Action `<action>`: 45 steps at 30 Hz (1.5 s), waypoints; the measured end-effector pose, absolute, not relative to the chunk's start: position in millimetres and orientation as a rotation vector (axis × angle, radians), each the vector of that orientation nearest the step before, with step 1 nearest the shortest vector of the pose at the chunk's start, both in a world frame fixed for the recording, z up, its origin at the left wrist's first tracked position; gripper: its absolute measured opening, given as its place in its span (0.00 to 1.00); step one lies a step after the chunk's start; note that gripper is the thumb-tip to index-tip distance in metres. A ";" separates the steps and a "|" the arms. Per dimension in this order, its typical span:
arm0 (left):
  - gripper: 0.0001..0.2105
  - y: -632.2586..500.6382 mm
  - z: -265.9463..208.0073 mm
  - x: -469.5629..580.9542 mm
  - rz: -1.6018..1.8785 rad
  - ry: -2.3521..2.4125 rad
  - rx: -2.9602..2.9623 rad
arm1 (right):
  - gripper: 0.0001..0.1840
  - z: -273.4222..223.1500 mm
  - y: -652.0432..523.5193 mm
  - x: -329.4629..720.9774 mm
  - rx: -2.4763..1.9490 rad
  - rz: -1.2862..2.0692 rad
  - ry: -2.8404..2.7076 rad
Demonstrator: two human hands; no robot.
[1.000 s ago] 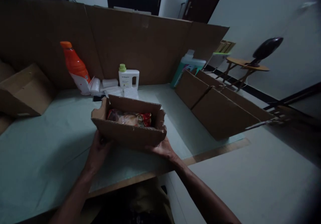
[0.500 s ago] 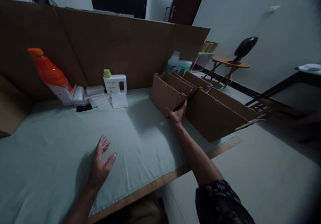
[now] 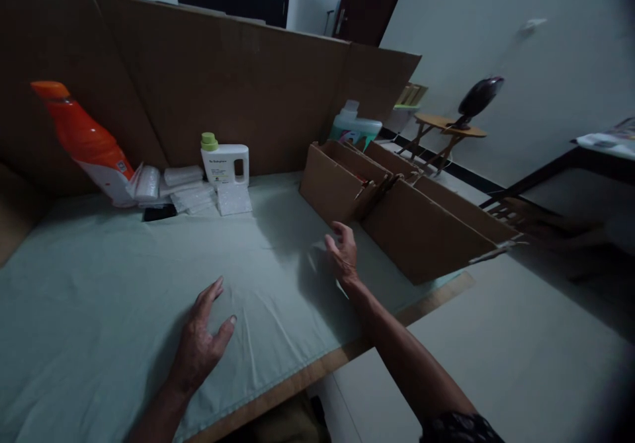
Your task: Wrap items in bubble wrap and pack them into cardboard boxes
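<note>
My left hand (image 3: 201,337) is over the near part of the cloth-covered table (image 3: 99,311), thumb and fingers apart, holding nothing. My right hand (image 3: 343,252) hovers just in front of a small cardboard box (image 3: 332,182), its fingers loosely curved and apart with nothing between them. The small box is open at the top; something red shows slightly inside, too hidden to name. Right of it stands a longer open cardboard box (image 3: 426,231), close against it. Behind the boxes is a bottle of green liquid (image 3: 354,125), partly hidden.
At the back left are an orange bottle (image 3: 94,145), a white jug with a green cap (image 3: 225,162), clear plastic packs (image 3: 186,188) and a flat black item (image 3: 159,213). A tall cardboard screen (image 3: 223,79) lines the far edge. A fan (image 3: 479,99) stands on a stool beyond.
My right hand has let go of the small cardboard box and drawn back toward me. My left hand stays open in nearly the same place. The view has shifted slightly.
</note>
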State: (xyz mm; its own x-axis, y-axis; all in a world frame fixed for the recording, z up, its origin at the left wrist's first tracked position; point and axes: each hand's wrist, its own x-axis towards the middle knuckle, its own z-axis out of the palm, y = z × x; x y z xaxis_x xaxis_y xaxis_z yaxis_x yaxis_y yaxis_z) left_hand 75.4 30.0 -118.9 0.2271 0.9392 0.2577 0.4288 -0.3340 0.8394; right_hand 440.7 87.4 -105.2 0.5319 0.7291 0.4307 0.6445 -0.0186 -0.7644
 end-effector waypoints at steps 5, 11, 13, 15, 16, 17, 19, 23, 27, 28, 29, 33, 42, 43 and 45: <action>0.30 28.3 -115.6 77.5 1.054 1.276 1.855 | 0.42 -83.0 160.8 436.1 -1.676 0.302 -1.314; 0.32 27.2 -114.7 78.0 1.077 1.282 1.829 | 0.55 -64.9 235.4 455.2 -1.714 0.429 -1.257; 0.32 26.8 -114.8 77.4 1.070 1.285 1.828 | 0.54 -66.0 239.7 459.2 -1.727 0.433 -1.253; 0.32 26.7 -115.1 76.9 1.060 1.284 1.832 | 0.51 -69.0 237.6 461.6 -1.740 0.421 -1.262; 0.32 26.9 -115.4 76.6 1.056 1.282 1.837 | 0.50 -70.6 234.9 461.9 -1.748 0.412 -1.272; 0.32 27.1 -116.0 76.5 1.052 1.280 1.842 | 0.48 -72.2 231.3 461.2 -1.757 0.404 -1.287; 0.32 27.7 -117.2 76.5 1.044 1.282 1.850 | 0.42 -75.4 221.7 455.1 -1.769 0.398 -1.337; 0.32 27.4 -114.9 79.1 1.020 1.302 1.895 | 0.26 -83.4 193.6 415.5 -1.704 0.440 -1.540; 0.32 28.6 -107.5 82.9 1.026 1.258 1.943 | 0.17 -90.5 168.9 352.7 -1.537 0.477 -1.804; 0.33 30.2 -106.5 83.2 1.028 1.253 1.949 | 0.16 -91.7 166.9 336.9 -1.508 0.454 -1.896; 0.33 32.2 -106.0 83.2 1.028 1.251 1.959 | 0.15 -92.7 167.2 321.4 -1.493 0.416 -1.997; 0.24 40.0 -107.4 82.6 1.028 1.237 2.042 | 0.18 -94.7 181.2 265.2 -1.509 0.278 -2.257; 0.16 43.0 -110.8 87.4 1.144 1.238 2.087 | 0.20 -96.8 186.8 218.4 -1.526 0.110 -2.336; 0.16 47.9 -106.6 79.8 1.182 1.265 2.081 | 0.20 -97.9 187.6 218.8 -1.533 0.066 -2.357; 0.16 65.3 -91.2 51.0 1.252 1.418 2.074 | 0.20 -100.6 190.4 219.9 -1.540 -0.020 -2.397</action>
State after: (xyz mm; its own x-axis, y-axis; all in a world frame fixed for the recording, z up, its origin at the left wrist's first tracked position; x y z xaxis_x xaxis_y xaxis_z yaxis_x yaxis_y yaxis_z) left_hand 51.0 65.3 -91.2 0.1170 0.8721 0.4752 0.5794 -0.4486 0.6805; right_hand 219.9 190.4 -100.6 -0.3858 0.8881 0.2498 0.8922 0.4281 -0.1438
